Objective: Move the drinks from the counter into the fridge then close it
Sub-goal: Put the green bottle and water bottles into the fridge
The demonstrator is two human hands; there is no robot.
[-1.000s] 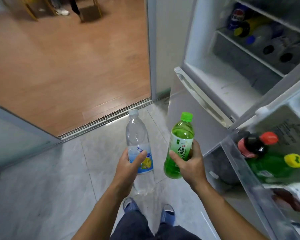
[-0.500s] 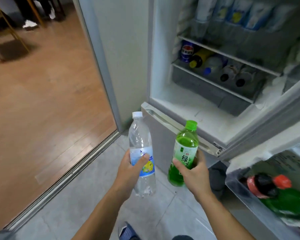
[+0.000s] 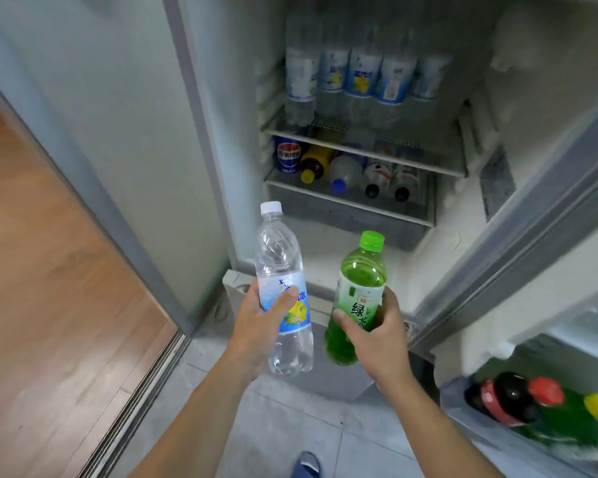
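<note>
Head view: left hand (image 3: 256,331) grasps clear plastic water bottle (image 3: 283,294) at 7 o'clock; right hand (image 3: 377,339) grasps green tea bottle (image 3: 358,301) beside it, before open white fridge (image 3: 428,263).

L hand (image 3: 260,326) & R hand (image 3: 377,339): grips curled, forearms forward.

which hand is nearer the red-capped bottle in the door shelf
Right. The right hand, gripping the green tea bottle, is just up-left of the red-capped bottle. The left hand, holding the clear water bottle, sits farther left, beyond the right hand.
</note>
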